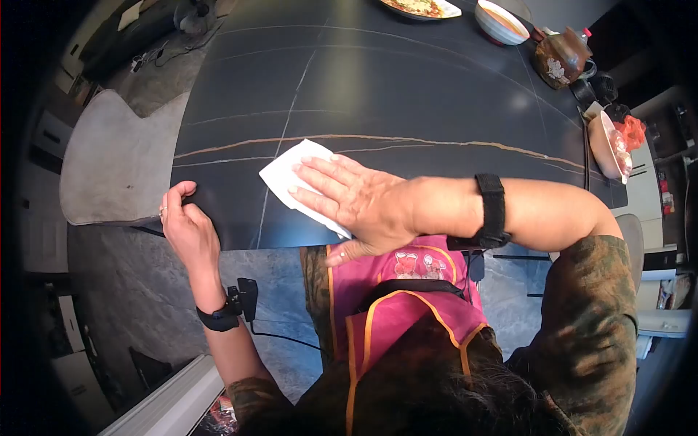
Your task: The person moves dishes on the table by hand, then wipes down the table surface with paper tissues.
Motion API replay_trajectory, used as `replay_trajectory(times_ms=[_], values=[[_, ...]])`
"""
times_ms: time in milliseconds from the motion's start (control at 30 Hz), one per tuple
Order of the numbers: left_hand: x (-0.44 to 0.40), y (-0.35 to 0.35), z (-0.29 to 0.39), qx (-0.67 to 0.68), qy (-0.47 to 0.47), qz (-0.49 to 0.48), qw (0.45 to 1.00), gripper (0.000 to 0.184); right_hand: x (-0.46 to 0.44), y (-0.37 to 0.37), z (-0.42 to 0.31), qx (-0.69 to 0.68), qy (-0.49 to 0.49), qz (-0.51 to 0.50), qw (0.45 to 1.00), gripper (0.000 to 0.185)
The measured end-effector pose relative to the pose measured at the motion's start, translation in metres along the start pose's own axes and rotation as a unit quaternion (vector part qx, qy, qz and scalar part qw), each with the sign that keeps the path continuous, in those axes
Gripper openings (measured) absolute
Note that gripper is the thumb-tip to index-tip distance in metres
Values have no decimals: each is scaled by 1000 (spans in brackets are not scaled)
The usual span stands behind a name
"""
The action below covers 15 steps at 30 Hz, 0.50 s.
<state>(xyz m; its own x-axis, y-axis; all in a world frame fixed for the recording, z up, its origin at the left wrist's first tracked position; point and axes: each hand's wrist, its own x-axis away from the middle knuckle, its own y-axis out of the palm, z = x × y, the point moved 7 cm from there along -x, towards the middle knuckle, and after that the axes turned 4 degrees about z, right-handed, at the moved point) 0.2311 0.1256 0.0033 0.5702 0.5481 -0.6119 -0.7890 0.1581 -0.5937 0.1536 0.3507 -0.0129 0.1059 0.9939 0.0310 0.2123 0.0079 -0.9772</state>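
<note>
A white cloth or paper [285, 174] lies on the dark, veined tabletop [378, 87] close to its near edge. My right hand [360, 192] rests flat on this white piece, fingers stretched out and pointing left, with the thumb over the table's edge. At the table's near left corner is my left hand [190, 221], its fingers curled loosely and a ring on one of them. Nothing shows in its grasp. Black straps circle both forearms.
Along the far edge are a plate of food [422, 7] and a striped bowl [502, 22]. A brown pot [561, 58], a bowl [605, 149] and a red bag [631, 132] are at the right. A pale chair [109, 160] stands left of the table.
</note>
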Motion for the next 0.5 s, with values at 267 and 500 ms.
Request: replay_trajectory(times_ms=[267,500], values=[[1,1,-2,-25,25,-1,999,27,132,-16,17,-1,197,-1,980,92],[1,3,-10,-53,34,-10,998,30,308,-22,73,68,433,45,898,82]])
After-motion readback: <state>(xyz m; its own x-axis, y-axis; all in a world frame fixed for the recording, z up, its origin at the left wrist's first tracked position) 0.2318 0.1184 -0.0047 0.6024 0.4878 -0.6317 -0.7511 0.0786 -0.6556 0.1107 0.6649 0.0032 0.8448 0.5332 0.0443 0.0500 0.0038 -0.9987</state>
